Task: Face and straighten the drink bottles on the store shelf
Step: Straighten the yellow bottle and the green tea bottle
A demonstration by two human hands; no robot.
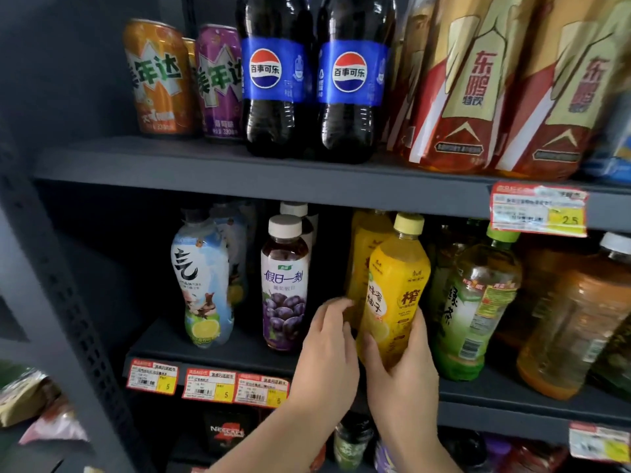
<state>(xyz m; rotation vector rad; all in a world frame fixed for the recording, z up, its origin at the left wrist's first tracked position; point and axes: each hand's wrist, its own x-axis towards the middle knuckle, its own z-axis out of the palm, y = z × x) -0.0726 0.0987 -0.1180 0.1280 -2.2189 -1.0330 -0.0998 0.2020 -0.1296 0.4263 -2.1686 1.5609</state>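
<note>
Two hands work the middle shelf (218,353): the right hand (403,373) is wrapped around the lower body of the yellow bottle (396,288); the left hand (327,343) rests beside it, fingers loosely spread, gripping nothing. Risk: twisting could knock the tilted green tea bottle (474,302) just alongside. Yellow label faces roughly forward, bottle leaning slightly.

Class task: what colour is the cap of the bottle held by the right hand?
Pale yellow cap, matching the yellow bottle; head view.

Open gap between grape bottle (285,285) and yellow bottle (392,291) — right side packed tight
</note>
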